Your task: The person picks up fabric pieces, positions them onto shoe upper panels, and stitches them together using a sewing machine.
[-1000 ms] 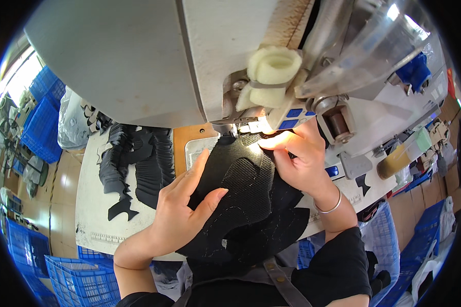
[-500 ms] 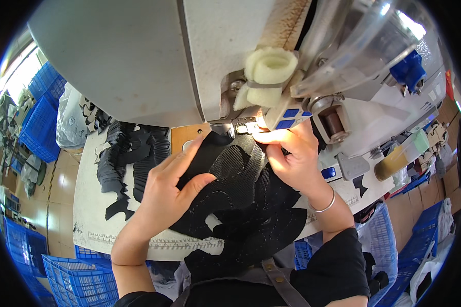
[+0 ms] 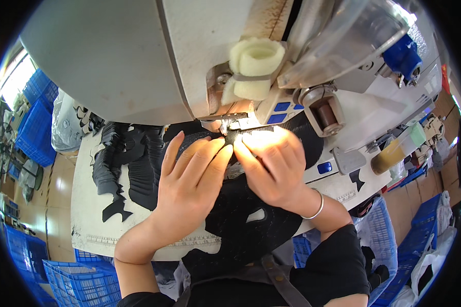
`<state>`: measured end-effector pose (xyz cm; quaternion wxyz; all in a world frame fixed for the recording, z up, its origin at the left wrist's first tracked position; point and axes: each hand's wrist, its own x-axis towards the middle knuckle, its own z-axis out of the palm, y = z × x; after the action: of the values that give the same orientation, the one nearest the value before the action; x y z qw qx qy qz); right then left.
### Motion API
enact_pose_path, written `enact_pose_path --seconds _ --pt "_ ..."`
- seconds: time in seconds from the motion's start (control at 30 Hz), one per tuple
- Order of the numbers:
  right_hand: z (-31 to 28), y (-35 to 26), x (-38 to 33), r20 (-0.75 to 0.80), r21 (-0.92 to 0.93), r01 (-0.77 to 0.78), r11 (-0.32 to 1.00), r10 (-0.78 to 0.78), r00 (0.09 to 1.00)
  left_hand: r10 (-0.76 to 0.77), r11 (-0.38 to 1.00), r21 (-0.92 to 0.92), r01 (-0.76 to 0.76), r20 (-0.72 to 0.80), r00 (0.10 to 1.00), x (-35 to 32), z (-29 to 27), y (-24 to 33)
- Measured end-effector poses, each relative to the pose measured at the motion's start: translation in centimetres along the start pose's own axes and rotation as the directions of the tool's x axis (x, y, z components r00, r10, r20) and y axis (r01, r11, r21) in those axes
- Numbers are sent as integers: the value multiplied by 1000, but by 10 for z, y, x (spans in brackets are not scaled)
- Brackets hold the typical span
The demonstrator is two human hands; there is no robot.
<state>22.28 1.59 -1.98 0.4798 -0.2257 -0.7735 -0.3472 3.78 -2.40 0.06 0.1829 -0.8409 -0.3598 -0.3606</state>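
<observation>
A black shoe upper [image 3: 251,225], partly mesh with pale stitch lines and a cut-out, lies on the white table under the sewing machine [image 3: 123,56]. Its near end hangs over the front edge. My left hand [image 3: 192,176] has thumb and index finger closed on the material just in front of the presser foot [image 3: 230,123], the other fingers resting on it. Right beside it, my right hand [image 3: 271,166], a bangle on its wrist, grips the same upper with thumb and fingers together. The fingertips of both hands nearly meet under the lamp light; what lies beneath them is hidden.
Stacked black cut pieces [image 3: 143,179] lie left on the table, near a printed ruler strip [image 3: 153,241]. A brown thread bobbin [image 3: 325,113], a clear plastic guard [image 3: 348,48] and an amber-filled bottle [image 3: 386,159] are to the right. Blue crates [image 3: 79,281] stand on the floor.
My left hand has moved right and up from the upper's left side to the needle area. Both hands now meet there, and the upper has turned and shifted beneath them.
</observation>
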Motion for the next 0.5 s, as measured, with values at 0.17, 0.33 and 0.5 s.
enact_pose_path --seconds 0.17,0.33,0.5 --pt "-3 -8 4 30 -65 34 997 -32 999 3 999 -47 -5 -27 1000 -2 2 -5" --pt "-9 -10 8 107 -42 37 998 -33 994 4 999 -50 -6 -31 1000 -2 1 -8" --pt "-4 -21 8 162 -209 174 962 -142 977 -11 999 -53 8 -51 999 0 3 -15"
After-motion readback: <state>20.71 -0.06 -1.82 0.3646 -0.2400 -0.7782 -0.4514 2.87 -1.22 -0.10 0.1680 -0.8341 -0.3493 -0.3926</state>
